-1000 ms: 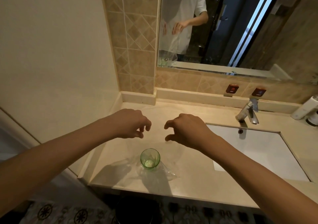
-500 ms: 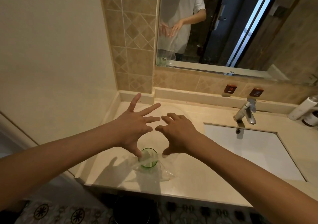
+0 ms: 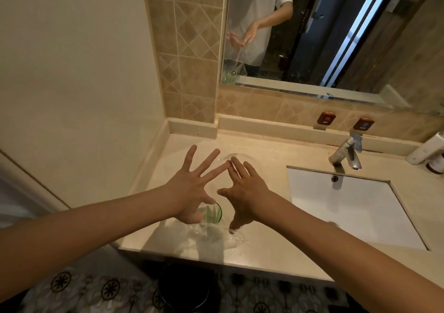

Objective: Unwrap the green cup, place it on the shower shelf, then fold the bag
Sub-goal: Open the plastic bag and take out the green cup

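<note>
Head view:
Left hand [image 3: 189, 187]: centre of frame, fingers spread wide and straight, thumb down over the cup's rim; it grips nothing.
Right hand [image 3: 247, 192]: just beside it, fingers extended, fingertips touching the left's; whether it pinches the film I cannot tell.
Green cup [image 3: 213, 214]: lower centre, on the counter [image 3: 276, 247] near its front edge, inside the bag.
Clear bag [image 3: 216, 237]: crumpled around the cup.
Sink [image 3: 355, 207]: right of frame.

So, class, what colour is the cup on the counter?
Translucent green cup, seen in the head view, partly behind the left hand.
</note>
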